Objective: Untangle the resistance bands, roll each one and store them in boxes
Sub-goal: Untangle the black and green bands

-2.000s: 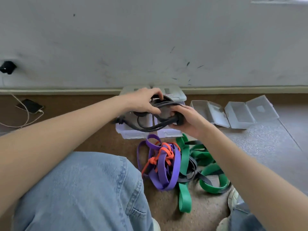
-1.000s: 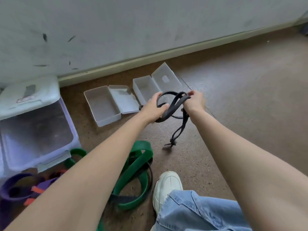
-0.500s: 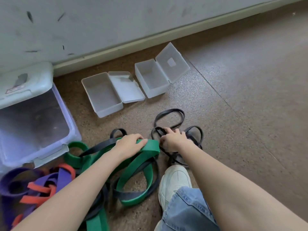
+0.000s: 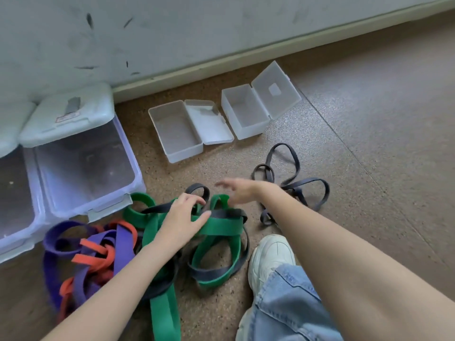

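Note:
A thin black band (image 4: 293, 178) lies loose on the floor at the right, apart from the pile. A wide green band (image 4: 219, 228) is tangled with a dark grey band (image 4: 214, 271) in the middle. Purple band (image 4: 56, 244) and orange band (image 4: 96, 252) are knotted at the left. My left hand (image 4: 182, 219) rests on the green band with fingers spread. My right hand (image 4: 237, 189) hovers open just above the green band's top loop, blurred by motion. Two small clear boxes (image 4: 177, 146) (image 4: 246, 129) lie open and empty behind.
Two large clear bins (image 4: 86, 200) (image 4: 17, 232) with lids tipped back stand at the left against the wall (image 4: 172, 33). My white shoe (image 4: 268, 257) and jeans leg (image 4: 285, 303) sit at the lower right. Bare speckled floor (image 4: 369, 168) stretches to the right.
I carried the thin black band from the bin to the right and laid it on the floor. My right hand has let go of it and moved left toward the green band.

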The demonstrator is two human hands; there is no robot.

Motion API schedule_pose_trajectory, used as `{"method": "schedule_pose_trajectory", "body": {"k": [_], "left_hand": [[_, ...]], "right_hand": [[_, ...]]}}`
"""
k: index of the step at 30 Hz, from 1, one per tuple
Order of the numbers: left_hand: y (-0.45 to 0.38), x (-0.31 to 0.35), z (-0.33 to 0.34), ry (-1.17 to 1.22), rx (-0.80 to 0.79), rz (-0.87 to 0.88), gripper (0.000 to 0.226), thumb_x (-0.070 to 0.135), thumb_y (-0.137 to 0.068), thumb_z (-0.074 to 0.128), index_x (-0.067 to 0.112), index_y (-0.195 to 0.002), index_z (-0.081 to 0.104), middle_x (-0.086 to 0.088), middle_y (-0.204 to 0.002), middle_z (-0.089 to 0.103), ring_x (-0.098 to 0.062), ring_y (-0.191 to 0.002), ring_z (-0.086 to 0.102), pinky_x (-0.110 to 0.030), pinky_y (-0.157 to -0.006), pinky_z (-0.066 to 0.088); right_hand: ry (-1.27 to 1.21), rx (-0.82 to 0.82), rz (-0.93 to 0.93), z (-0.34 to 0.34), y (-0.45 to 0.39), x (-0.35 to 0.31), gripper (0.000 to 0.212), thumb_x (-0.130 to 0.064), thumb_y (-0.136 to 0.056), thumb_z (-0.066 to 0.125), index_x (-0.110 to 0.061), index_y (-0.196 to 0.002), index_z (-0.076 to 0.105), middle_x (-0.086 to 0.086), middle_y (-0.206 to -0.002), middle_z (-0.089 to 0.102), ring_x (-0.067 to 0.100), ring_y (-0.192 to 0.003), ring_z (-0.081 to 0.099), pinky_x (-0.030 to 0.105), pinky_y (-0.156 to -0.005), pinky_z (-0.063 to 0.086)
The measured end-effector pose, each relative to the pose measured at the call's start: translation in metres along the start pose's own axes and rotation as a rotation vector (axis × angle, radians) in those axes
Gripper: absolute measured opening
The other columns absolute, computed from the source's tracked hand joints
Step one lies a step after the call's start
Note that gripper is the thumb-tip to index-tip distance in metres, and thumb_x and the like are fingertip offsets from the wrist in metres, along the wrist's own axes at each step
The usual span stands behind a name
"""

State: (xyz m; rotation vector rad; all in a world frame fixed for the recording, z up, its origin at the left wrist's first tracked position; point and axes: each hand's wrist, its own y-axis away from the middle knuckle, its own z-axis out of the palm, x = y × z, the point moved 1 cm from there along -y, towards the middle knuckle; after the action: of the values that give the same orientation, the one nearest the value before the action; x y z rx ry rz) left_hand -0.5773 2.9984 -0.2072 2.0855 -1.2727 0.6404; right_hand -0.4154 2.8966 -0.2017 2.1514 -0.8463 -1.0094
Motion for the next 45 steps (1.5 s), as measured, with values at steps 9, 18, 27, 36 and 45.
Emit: {"method": "schedule_pose_trajectory", "body": {"k": [9, 18, 27, 36, 45], "left_hand": [[0.065, -0.074, -0.028, -0.401, -0.082, -0.246, 0.059, 0.037, -0.088, 0.057, 0.009, -0.136, 0.038, -0.010, -0.137, 0.043, -0.028, -0.126, 0.038, -0.032, -0.105, 0.027], [0.095, -0.094, -0.058, -0.901, -0.392, -0.369, 0.041, 0.011, -0.087, 0.049, 0.016, -0.128, 0.048, -0.006, -0.128, 0.056, -0.026, -0.123, 0.048, -0.034, -0.098, 0.036], [0.089, -0.057, -0.056, -0.358, -0.247, -0.420, 0.057, 0.040, -0.087, 0.055, 0.011, -0.132, 0.038, -0.016, -0.129, 0.053, -0.034, -0.117, 0.052, -0.036, -0.088, 0.044], [0.122, -0.077, -0.019, -0.547, -0.482, -0.317, 0.063, 0.047, -0.083, 0.061, 0.014, -0.131, 0.039, -0.011, -0.133, 0.045, -0.029, -0.128, 0.032, -0.035, -0.100, 0.032], [0.133, -0.093, -0.052, -0.460, -0.359, -0.068, 0.030, 0.030, -0.079, 0.061, 0.018, -0.106, 0.056, 0.004, -0.099, 0.048, -0.021, -0.108, 0.033, -0.031, -0.083, 0.034]], "right_hand": [[-0.136, 0.345, -0.029, 0.035, 0.007, -0.056, 0.044, -0.030, -0.091, 0.053, -0.011, -0.131, 0.044, 0.014, -0.132, 0.048, 0.034, -0.120, 0.047, 0.037, -0.098, 0.039], [0.192, -0.133, 0.019, 0.085, 0.038, -0.082, 0.066, -0.024, -0.078, 0.069, -0.014, -0.138, 0.042, 0.009, -0.138, 0.048, 0.026, -0.123, 0.047, 0.029, -0.093, 0.042], [0.404, -0.082, 0.070, 0.054, 0.075, -0.099, 0.058, -0.030, -0.078, 0.070, -0.013, -0.131, 0.052, 0.009, -0.127, 0.056, 0.030, -0.113, 0.054, 0.038, -0.093, 0.047], [0.448, -0.002, -0.324, 0.110, 0.038, -0.139, 0.058, -0.001, -0.087, 0.047, -0.017, -0.142, 0.037, 0.007, -0.146, 0.040, 0.029, -0.130, 0.039, 0.042, -0.103, 0.037], [1.001, -0.115, -0.109, 0.131, 0.009, -0.130, 0.092, -0.055, -0.071, 0.071, -0.018, -0.143, 0.029, 0.010, -0.143, 0.033, 0.033, -0.129, 0.040, 0.046, -0.108, 0.025]]}}
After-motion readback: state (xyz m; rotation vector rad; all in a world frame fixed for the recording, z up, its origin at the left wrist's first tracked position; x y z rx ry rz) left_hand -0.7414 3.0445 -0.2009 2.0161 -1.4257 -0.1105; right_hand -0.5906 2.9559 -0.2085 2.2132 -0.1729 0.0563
